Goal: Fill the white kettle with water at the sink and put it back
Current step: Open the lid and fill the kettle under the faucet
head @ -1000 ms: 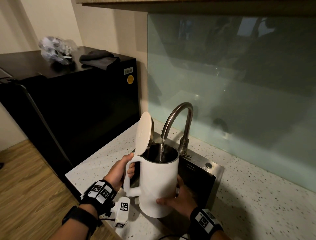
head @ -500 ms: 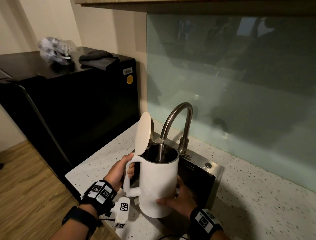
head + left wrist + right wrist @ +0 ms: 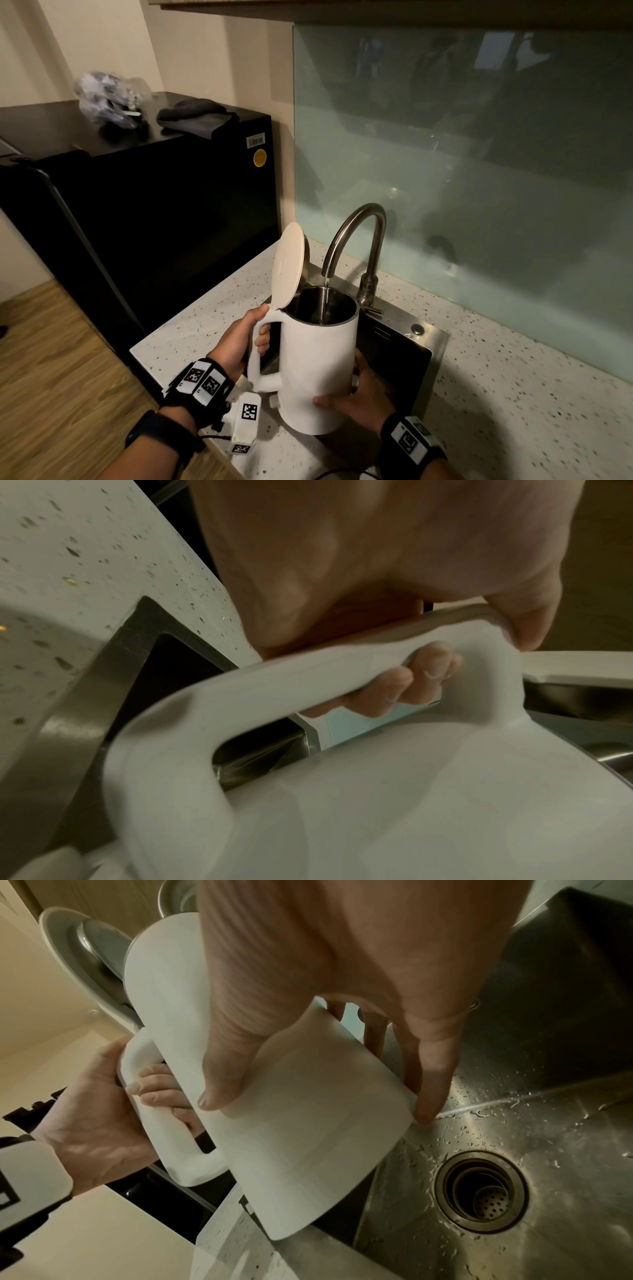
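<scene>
White kettle: the white kettle (image 3: 317, 370) is up off the counter (image 3: 513, 394), held over the steel sink (image 3: 424, 346) with its mouth right under the tap spout.
Lid: the lid (image 3: 289, 262) is flipped up and stands nearly upright on the handle side, so the opening is clear.
Water: a thin stream (image 3: 324, 301) runs from the tap (image 3: 356, 236) straight down into the kettle (can't see the water level from any view, the inside is just dark metal).
Left grip: the left hand (image 3: 239, 342) is wrapped round the handle (image 3: 308, 685), fingers curled through the loop, thumb on top near the hinge.
Right grip: the right hand (image 3: 359, 394) steadies the lower body, thumb across the front, fingers reaching round the far side.
Done so far: I'd say we're mid-fill. Kettle is at the sink, lid open, water going in.
Left to do: shut off the tap, close the lid, carry it back. I can't make out its base in these shots.
Around: black fridge (image 3: 154, 212) to the left with a dark cloth (image 3: 195, 116) and a crinkly plastic bag (image 3: 109, 96) on top, and a glass splashback (image 3: 462, 171) behind the tap.
In the way: nothing really blocks the kettle. The sink floor is wet around the drain (image 3: 483, 1191), and the spout sits close above the rim, so lifting straight up could knock it, I reckon.
</scene>
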Demonstrator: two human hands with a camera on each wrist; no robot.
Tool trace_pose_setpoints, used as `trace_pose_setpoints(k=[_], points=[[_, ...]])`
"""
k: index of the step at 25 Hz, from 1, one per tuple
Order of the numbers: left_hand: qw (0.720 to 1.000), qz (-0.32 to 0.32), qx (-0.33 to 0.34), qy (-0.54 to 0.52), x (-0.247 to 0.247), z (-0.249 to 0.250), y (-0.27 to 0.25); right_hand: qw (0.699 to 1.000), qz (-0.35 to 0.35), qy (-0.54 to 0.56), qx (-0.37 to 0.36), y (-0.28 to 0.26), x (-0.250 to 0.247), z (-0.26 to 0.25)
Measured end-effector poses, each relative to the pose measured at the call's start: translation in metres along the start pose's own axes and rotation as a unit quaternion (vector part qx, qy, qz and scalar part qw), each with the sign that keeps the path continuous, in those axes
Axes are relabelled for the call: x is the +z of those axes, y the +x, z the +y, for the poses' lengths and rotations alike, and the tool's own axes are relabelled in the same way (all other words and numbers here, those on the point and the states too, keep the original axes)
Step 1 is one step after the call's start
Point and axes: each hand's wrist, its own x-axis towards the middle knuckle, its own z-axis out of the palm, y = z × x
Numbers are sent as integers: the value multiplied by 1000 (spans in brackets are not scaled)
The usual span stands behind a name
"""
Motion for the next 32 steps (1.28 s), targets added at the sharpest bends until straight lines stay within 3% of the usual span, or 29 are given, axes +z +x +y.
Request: trace_pose_setpoints(k=[32], points=[[1000,-12,3,-6,-3,-5,5,1000,-2,15,-3,-3,0,-2]])
